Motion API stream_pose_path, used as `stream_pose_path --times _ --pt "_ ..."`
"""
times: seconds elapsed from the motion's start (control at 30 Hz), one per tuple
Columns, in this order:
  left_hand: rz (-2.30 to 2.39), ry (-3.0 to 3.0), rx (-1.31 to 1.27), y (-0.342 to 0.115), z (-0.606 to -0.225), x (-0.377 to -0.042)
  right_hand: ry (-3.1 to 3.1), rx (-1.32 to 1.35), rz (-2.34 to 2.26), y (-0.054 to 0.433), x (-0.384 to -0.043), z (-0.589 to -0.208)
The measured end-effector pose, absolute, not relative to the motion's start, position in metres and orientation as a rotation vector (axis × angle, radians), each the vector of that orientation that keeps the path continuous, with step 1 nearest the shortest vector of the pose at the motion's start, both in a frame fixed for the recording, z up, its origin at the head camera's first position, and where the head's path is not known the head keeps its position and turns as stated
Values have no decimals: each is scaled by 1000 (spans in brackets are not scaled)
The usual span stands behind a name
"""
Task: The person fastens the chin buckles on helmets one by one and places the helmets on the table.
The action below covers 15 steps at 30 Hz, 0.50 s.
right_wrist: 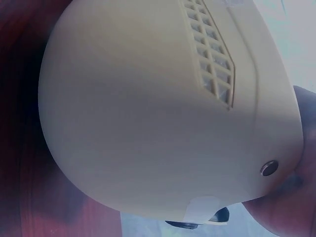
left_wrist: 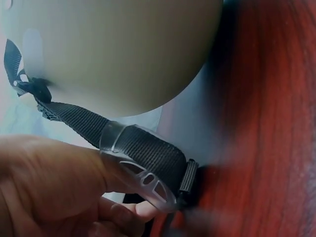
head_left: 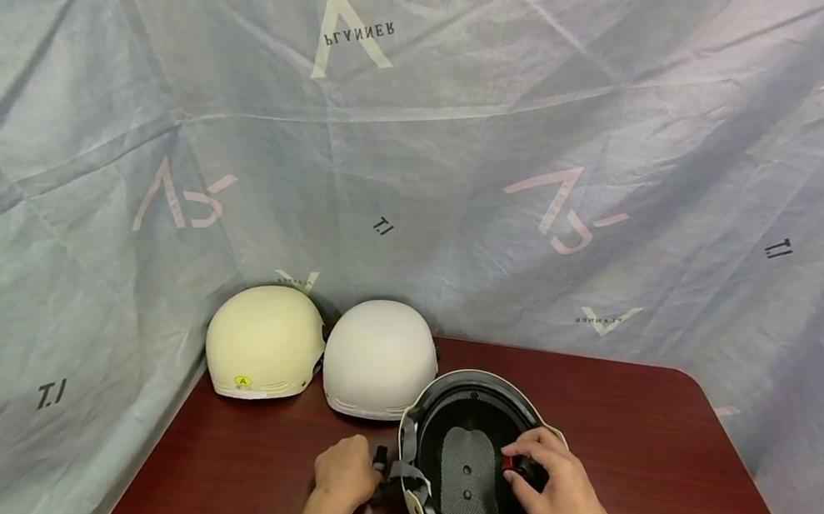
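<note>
Cream helmet (head_left: 471, 447) upturned on a reddish-brown table (head_left: 662, 459), right of a yellow helmet (head_left: 263, 342) and a white helmet (head_left: 380, 358), left hand (head_left: 347, 470) grasping its black strap (left_wrist: 154, 148) beside the rim, right hand (head_left: 560, 484) pinching a red-and-black buckle (head_left: 508, 463).

makeshift booth, indoors by the look; home, workshop or office can't be told. creased grey sheeting (head_left: 457, 186) hangs behind and along both sides, printed lettering (head_left: 360, 34) on it, "planner" running flipped. closed in by it: one dark red wood-grain table (head_left: 633, 448), corner rounded.
</note>
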State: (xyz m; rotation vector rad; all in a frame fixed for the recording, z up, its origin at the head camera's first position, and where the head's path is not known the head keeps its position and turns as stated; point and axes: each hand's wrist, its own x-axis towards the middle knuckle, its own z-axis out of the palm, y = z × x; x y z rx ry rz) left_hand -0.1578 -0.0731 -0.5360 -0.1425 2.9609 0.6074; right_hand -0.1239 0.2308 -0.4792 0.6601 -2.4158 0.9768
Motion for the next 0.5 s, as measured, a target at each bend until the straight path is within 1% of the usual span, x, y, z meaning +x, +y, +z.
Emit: stream_pose_path --times 0.3,0.5 --pt "696 2993 -48 -76 -538 -155 -2410 705 1070 233 -125 -478" --pt "931 2958 -29 -83 -527 -151 -2367 743 1085 233 -125 -481"
